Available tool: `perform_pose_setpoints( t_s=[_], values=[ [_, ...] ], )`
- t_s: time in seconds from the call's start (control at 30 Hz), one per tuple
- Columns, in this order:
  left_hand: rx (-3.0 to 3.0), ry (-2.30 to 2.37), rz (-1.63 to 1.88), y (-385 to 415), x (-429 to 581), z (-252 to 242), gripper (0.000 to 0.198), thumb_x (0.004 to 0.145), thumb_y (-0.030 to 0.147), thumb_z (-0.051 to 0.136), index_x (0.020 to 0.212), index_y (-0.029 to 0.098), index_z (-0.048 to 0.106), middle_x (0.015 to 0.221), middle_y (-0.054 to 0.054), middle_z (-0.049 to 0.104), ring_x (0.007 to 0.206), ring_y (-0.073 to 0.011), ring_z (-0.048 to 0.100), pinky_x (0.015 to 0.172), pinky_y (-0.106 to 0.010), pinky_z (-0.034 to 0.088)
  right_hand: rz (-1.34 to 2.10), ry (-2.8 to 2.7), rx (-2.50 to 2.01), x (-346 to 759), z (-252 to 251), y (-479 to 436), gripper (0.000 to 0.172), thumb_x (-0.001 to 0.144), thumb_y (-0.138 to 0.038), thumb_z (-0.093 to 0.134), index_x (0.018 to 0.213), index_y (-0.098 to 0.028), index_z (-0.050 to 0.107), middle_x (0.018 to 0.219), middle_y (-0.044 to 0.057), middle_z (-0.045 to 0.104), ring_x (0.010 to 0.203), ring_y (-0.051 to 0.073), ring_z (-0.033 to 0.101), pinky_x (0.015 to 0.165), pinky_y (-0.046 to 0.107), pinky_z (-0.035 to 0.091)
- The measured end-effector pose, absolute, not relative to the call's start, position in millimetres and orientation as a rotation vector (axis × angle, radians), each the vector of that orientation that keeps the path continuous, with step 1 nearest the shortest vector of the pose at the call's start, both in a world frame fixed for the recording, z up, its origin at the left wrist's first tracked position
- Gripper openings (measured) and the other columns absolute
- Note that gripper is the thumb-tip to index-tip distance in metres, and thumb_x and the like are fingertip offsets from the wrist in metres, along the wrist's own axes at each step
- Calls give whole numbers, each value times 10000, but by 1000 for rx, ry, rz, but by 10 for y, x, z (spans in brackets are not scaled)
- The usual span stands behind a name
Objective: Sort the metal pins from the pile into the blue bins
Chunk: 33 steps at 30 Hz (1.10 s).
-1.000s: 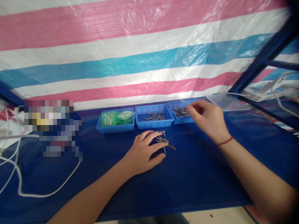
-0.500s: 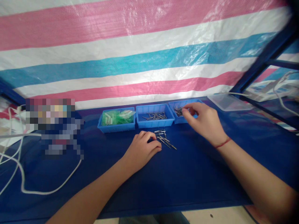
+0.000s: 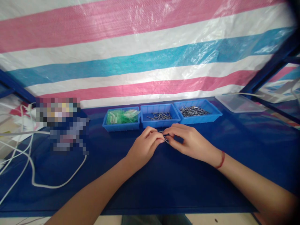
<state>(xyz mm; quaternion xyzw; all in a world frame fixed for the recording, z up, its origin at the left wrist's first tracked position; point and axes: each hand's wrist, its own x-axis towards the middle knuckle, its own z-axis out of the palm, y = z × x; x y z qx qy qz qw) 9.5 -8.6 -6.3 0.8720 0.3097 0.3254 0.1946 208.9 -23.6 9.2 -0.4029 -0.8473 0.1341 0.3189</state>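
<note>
My left hand [image 3: 146,143] rests on the table with thumb and fingers pinched together at a small pile of thin metal pins [image 3: 166,140] that look like blind rivets. Most of that pile is hidden by my hands. Facing it, my right hand [image 3: 186,139] has closed thumb and fingertips on a thin dark pin [image 3: 166,134], its tip close to the left fingertips. Behind my hands, a blue middle bin [image 3: 161,124] holds similar silver pins [image 3: 161,116]. The right blue bin [image 3: 203,118] contains many darker metal pins [image 3: 193,111].
A left blue bin [image 3: 122,126] contains green plastic bags [image 3: 130,116]. A clear plastic lid [image 3: 239,104] lies at the right back. White cables [image 3: 47,187] loop over the blue table [image 3: 182,184] at left, beside a blurred-out area. A striped sheet [image 3: 140,62] hangs behind.
My right hand has come from the right bin leftward and down to the pile, meeting my left hand. The left hand stays by the pile. The view has shifted slightly.
</note>
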Motion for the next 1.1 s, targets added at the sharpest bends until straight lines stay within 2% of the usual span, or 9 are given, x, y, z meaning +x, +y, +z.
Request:
perform_pose_setpoints(
  t_s=[0.07,0.13,0.23,0.37,0.53,0.63,0.77,0.9,1.1],
  values=[
    [2321,860,1063,-106,103,-34,159,950,225,429,930,185,581,933,-46,547,873,-144,548,814,-269,456,447,-2216,-1002,2037,82,-268,170,843,-136,559,997,-182,614,902,35,621,814,144,577,729,256,437],
    [2234,836,1131,-118,110,-28,139,944,228,444,908,182,570,912,-47,556,860,-150,548,795,-275,463,510,-2190,-983,1988,57,-290,143,856,-172,568,991,-189,611,939,38,621,822,140,579,739,254,443],
    [2087,812,1150,-118,117,-63,147,945,265,446,887,175,547,915,-49,546,798,-137,547,723,-259,479,565,-2123,-997,1946,8,-295,96,897,-226,536,921,-197,624,884,32,629,779,135,579,716,254,445],
    [1948,830,1128,-110,112,-100,183,956,311,417,903,173,524,916,-45,529,745,-117,541,643,-227,469,604,-2055,-1010,1945,-12,-281,99,898,-208,520,874,-193,616,852,27,626,739,127,568,687,252,444],
    [2052,881,1046,-131,80,-62,231,950,366,420,973,170,541,859,-33,557,683,-109,505,628,-229,427,653,-2066,-1035,1967,30,-298,78,861,-159,534,835,-194,599,785,3,610,674,115,555,635,241,436],
    [2129,929,994,-129,74,-55,225,938,357,455,979,177,583,869,-31,582,713,-116,528,676,-240,430,629,-2096,-1042,1983,36,-310,77,835,-143,552,804,-196,598,748,-7,598,633,109,547,609,241,431],
    [2164,996,947,-104,75,-72,228,941,329,452,945,175,620,870,-35,614,775,-132,563,726,-248,433,648,-1952,-1090,1996,18,-306,39,847,-214,569,833,-201,603,753,2,617,605,112,557,572,241,447],
    [2160,954,908,-99,80,-86,218,931,323,472,950,170,627,859,-32,612,740,-120,555,700,-233,436,778,-1745,-1102,1987,7,-292,111,844,-316,598,834,-206,614,721,3,614,556,112,540,501,237,438],
    [2155,910,875,-103,91,-100,198,916,322,499,905,169,625,856,-26,611,724,-115,546,681,-230,436,850,-1668,-1078,1955,-13,-292,147,829,-355,624,799,-211,626,743,22,628,635,139,553,532,258,449]
  ],
)
